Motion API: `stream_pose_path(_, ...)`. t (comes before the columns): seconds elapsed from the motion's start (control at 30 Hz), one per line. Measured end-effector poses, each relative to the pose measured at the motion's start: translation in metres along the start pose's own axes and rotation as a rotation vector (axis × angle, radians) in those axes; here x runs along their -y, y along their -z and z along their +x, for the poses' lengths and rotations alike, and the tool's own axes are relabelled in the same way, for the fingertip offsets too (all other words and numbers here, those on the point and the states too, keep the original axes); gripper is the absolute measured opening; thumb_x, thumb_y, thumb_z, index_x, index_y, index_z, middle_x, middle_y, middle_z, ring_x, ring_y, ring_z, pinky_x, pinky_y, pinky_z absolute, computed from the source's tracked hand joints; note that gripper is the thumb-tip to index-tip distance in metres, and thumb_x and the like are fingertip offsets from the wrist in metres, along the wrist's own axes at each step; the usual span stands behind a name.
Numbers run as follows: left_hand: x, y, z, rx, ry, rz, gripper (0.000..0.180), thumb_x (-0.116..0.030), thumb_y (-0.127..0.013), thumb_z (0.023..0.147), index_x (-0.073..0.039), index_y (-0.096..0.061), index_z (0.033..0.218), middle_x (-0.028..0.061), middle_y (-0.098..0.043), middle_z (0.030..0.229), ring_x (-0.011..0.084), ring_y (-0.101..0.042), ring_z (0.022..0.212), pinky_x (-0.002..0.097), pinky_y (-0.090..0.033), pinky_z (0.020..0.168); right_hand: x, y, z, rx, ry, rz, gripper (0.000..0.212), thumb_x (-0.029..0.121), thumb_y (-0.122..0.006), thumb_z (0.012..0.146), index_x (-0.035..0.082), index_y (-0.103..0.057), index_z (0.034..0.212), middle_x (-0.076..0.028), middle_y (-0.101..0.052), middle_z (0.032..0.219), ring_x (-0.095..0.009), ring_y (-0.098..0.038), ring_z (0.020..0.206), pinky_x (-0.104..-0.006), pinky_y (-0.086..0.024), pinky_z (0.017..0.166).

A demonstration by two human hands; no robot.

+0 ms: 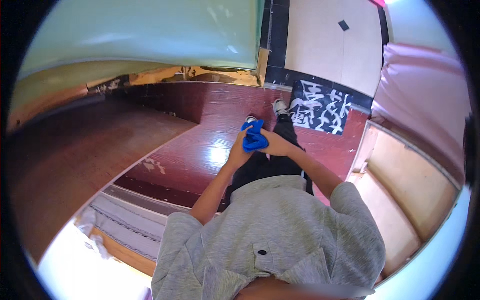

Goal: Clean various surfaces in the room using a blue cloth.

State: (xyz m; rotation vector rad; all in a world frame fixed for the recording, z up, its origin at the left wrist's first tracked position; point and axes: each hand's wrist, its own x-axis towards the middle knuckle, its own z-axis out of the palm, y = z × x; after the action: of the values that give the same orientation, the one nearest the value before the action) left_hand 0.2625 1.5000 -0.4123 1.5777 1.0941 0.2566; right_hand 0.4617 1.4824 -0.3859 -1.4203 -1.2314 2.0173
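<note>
A bunched bright blue cloth [255,140] is held in front of my waist, above my dark trousers and shoes. My left hand [241,145] is closed on its left side, with the fingers at its upper edge. My right hand [273,143] grips the cloth from the right, and most of those fingers are hidden by the folds. Both forearms reach forward from my grey short sleeves, and the hands are close together with the cloth between them.
A brown wooden board [100,150] spans the left side. Reddish flooring [185,145] lies below, with a dark white-marked mat [320,107] near my feet. An open wooden box or drawer [400,185] stands at right, beside pink fabric [420,100]. A pale green panel [150,30] fills the far left.
</note>
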Motion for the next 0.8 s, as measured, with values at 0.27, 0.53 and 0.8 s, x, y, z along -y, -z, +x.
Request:
stream_pose_path(0.27,0.028,-0.079,-0.019,-0.384,0.241,-0.135,0.06,-0.005,-0.065,0.077,-0.008,-0.042,0.133,0.0214,-0.047,0.13,0.0376,-0.047,0.119,0.0413,-0.041,0.098,-0.1,0.046,0.024,0.01,0.207,-0.23,0.051,0.013,-0.069,0.075,0.008,-0.05,0.122,-0.02,-0.064,0.096,-0.034,-0.064,0.093,-0.0385,-0.048,0.079)
stream_pose_path(0.53,0.052,-0.224,-0.061,-0.328,0.834,0.037,0.064,-0.028,-0.055,0.086,-0.005,-0.03,0.14,0.0275,-0.032,0.139,0.0452,-0.037,0.125,0.0502,-0.033,0.103,-0.217,0.229,0.194,-0.031,-0.253,-1.177,0.042,0.002,-0.05,0.072,0.0,-0.05,0.115,-0.028,-0.057,0.111,-0.043,-0.055,0.104,-0.0464,-0.044,0.088)
stream_pose_path(0.8,0.047,-0.253,-0.042,-0.36,0.94,0.051,0.072,-0.023,-0.061,0.077,-0.006,-0.03,0.14,0.0317,-0.025,0.14,0.0486,-0.031,0.126,0.0547,-0.031,0.102,-0.242,0.323,0.39,-0.384,-0.108,-1.41,0.047,0.012,-0.054,0.08,0.005,-0.043,0.125,-0.02,-0.053,0.123,-0.038,-0.051,0.114,-0.0512,-0.042,0.094)
